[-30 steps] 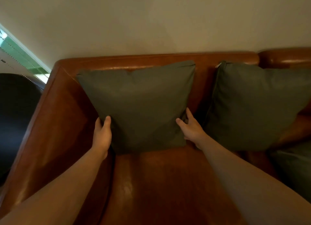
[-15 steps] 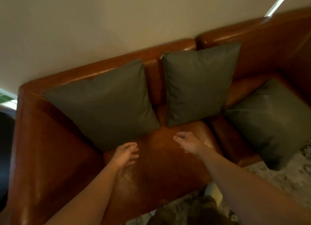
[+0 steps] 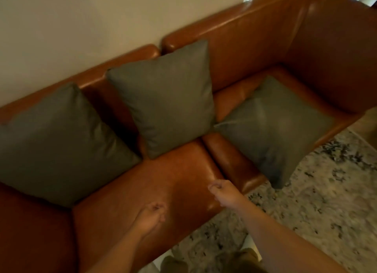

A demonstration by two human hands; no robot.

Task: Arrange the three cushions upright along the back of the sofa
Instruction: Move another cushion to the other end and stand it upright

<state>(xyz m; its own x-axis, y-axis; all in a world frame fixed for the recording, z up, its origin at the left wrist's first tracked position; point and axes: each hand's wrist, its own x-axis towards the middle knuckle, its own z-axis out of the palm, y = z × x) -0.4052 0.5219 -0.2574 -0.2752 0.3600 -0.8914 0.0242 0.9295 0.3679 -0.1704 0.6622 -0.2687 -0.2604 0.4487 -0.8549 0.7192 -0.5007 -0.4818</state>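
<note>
Head view: third cushion [image 3: 273, 127] lies flat, well beyond right grip [image 3: 223, 193].

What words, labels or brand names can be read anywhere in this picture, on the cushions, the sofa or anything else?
None: no text, label, number or sign shows anywhere.
Left cushion, middle cushion and right cushion: plain grey-green fabric, no tag or print visible.
Sofa: bare brown leather, no brand mark in view.
Rug: a speckled pattern only, no lettering.
The picture is slightly blurred, so any tiny tag could not be read.
</note>
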